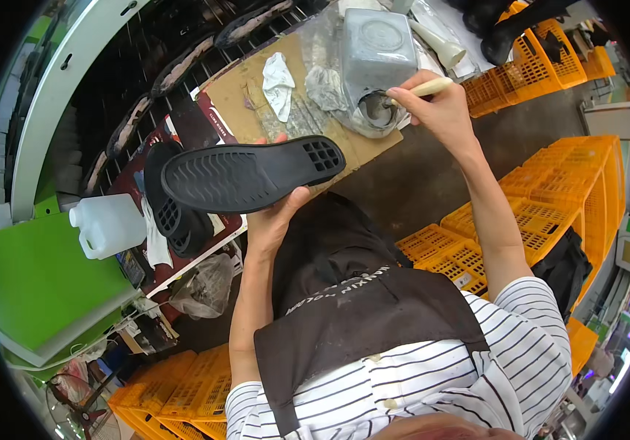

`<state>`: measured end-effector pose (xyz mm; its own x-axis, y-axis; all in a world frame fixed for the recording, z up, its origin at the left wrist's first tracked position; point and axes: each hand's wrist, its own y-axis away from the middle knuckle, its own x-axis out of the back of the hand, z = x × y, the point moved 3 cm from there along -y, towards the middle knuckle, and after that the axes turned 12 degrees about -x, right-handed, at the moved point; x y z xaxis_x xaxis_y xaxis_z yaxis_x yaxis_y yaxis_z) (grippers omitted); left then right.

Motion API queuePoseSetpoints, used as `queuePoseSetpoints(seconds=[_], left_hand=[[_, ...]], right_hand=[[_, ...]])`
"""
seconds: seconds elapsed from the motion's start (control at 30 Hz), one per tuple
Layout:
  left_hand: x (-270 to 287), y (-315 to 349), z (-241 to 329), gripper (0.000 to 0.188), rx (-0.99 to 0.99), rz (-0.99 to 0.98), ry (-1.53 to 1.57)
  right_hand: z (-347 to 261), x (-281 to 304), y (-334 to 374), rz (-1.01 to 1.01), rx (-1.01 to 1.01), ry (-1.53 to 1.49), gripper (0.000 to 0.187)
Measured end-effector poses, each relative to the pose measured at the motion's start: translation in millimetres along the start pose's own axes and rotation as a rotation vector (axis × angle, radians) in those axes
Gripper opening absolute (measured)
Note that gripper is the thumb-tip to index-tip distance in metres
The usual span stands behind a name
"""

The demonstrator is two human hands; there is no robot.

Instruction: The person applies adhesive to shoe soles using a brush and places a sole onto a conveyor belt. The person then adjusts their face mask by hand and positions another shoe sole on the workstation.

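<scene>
In my left hand (275, 224) lies a black shoe sole (253, 174), gripped by its edges from beneath, tread side up. The heel end, with its grid of square hollows, points right. My right hand (438, 117) pinches a brush (432, 87) by its pale handle. The brush's tip reaches into the round mouth of a cloudy plastic container (379, 48), which lies partly wrapped in clear film; the bristles are hard to make out. Beside the held sole, more black soles (183, 220) lie in a pile at the left end of the bench.
A crumpled white cloth (278, 86) lies on the brown cardboard (234, 99). At left, a white jug (110, 226) stands near a green machine (44, 279). Dark lined pieces (183, 67) sit along a rack behind. Orange crates (550, 191) are stacked at right, with black boots (506, 40) beyond.
</scene>
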<state>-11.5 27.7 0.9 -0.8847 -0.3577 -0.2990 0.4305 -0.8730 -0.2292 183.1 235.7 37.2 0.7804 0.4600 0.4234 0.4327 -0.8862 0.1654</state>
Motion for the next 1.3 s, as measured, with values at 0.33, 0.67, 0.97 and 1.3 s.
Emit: queuePoseSetpoints(seconds=[0.33, 0.67, 0.97, 1.3], left_hand=[[4, -32, -10, 0.070, -0.063, 0.082, 0.070], [4, -48, -6, 0.073, -0.188, 0.073, -0.001], [-24, -42, 6, 0.075, -0.356, 0.053, -0.122], [-27, -27, -17, 0.083, -0.418, 0.004, -0.059]], right_hand=[[6, -10, 16, 0.118, -0.072, -0.162, 0.021], [-12, -5, 58, 0.272, -0.057, -0.293, 0.013], [-44, -65, 72, 0.166, 0.231, -0.548, 0.017], [-70, -106, 88, -0.027, 0.326, -0.448, 0.016]])
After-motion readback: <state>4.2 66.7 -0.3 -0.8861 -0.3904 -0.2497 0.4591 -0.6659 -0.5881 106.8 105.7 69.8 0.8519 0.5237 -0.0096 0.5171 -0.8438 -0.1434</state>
